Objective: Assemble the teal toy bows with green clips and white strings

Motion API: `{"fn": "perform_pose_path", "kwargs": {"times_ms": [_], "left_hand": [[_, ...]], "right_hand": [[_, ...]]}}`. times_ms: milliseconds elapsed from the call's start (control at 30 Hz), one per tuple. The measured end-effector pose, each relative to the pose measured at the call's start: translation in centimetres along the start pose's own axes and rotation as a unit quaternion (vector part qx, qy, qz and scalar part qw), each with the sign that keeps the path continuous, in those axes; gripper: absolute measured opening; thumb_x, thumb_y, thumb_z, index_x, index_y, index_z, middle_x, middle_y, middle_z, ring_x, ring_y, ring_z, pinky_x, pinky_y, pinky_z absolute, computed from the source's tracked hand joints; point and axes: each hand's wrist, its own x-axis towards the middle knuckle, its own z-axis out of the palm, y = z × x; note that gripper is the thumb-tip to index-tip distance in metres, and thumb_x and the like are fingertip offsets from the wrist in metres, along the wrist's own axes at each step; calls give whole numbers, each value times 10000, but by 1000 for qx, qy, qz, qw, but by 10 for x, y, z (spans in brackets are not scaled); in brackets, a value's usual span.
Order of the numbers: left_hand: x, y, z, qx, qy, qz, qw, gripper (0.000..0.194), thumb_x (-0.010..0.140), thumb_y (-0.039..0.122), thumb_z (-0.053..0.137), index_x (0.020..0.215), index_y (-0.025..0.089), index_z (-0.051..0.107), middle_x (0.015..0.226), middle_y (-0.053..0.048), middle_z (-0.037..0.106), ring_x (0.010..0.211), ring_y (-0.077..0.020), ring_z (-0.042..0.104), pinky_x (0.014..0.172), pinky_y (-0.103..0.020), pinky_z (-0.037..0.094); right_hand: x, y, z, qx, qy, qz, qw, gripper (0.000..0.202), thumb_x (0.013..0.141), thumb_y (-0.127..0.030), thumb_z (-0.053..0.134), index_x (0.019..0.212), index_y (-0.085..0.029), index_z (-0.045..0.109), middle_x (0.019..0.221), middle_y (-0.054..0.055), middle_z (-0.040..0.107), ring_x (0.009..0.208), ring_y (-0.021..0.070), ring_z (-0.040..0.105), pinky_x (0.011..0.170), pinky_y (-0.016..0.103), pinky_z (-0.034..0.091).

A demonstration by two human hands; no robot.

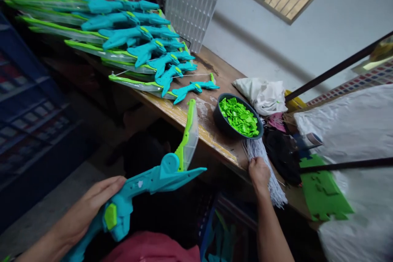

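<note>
I have the bow [156,178] slanting from the lower left of the frame toward its centre, lifted in front of the table's near edge. It is smooth teal plastic with a pointed front, a round boss and a lime button; from it a lime limb with a clear, ribbed web stands up. A small pale mark on its side is too small for me to read.

My left hand [89,204] is wrapped round the teal grip, fingers closed on it. My right hand [259,172], right of centre, has its fingers curled in against a sheaf of thin white strings [273,188]; I cannot tell whether they pinch any.

Above the strings I see a round dark bowl [220,125] heaped with glossy lime bits [239,118]. It sits on the worn wooden table [227,65], just beside a crumpled white bag [265,94]. More bows [150,51] lie overlapping across the upper left. At lower right lies a flat green mat [325,190] with jigsaw edges.
</note>
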Motion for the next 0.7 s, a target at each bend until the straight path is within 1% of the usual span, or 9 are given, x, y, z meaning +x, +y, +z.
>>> {"fn": "perform_pose_path", "kwargs": {"times_ms": [100,200,267,400,433,500,567,600,700], "left_hand": [[-6,-1,5,-25,-19,-18,999,550,578,539,851,950,142,772,1111,-140,773,1113,-337,702,801,-315,632],[-8,-3,11,-9,-82,-34,996,622,626,664,802,949,134,776,955,-144,790,915,-335,744,708,-352,625],[-9,-4,17,6,-148,-27,989,649,662,731,753,927,140,787,884,-137,789,863,-327,743,737,-364,615],[-5,-6,32,-1,-218,-1,976,618,690,695,770,1034,183,806,1157,-102,767,1163,-305,671,1007,-315,521],[-4,-6,35,-4,-228,-8,974,629,689,686,777,1070,186,801,1199,-96,754,1194,-302,655,1025,-312,507],[-4,-6,39,-13,-248,-27,968,645,681,672,787,1092,175,793,1187,-100,757,1165,-297,665,999,-313,519],[-6,-7,39,-16,-258,-35,965,605,682,651,788,1027,154,796,1094,-106,777,1051,-280,697,912,-307,551],[-8,-7,37,-10,-253,-39,967,576,678,642,789,967,144,793,1011,-105,784,961,-267,709,840,-303,567],[-15,-7,25,14,-209,-56,976,517,640,620,800,838,145,756,834,-79,755,774,-230,687,697,-290,565]], "right_hand": [[-1,-4,-14,37,28,4,999,199,914,-245,479,755,-170,572,654,74,517,647,238,492,647,328,321],[-25,-24,-22,108,53,-32,992,272,963,-361,391,835,-175,543,736,108,551,697,259,518,672,349,370],[-62,-50,-20,173,19,-88,981,343,989,-447,355,880,-182,542,763,100,573,695,250,538,670,342,417],[-175,-116,-10,291,-152,-234,915,457,1018,-570,387,867,-214,631,704,40,600,647,210,580,610,277,492],[-203,-131,-9,318,-197,-273,886,463,1012,-580,402,917,-215,671,747,48,631,710,219,612,664,282,521],[-249,-153,-9,410,-375,-336,761,390,1042,-473,429,1053,-195,703,880,67,678,839,226,641,815,309,536],[-276,-165,-9,466,-518,-331,636,316,1027,-422,499,1033,-198,721,934,55,691,878,220,650,863,314,531],[-282,-169,-7,488,-566,-295,596,296,1009,-439,542,992,-211,731,916,37,692,870,219,657,851,311,538],[-282,-177,4,536,-615,-147,559,311,921,-586,652,924,-289,745,860,-10,694,885,252,690,782,331,570]]}}
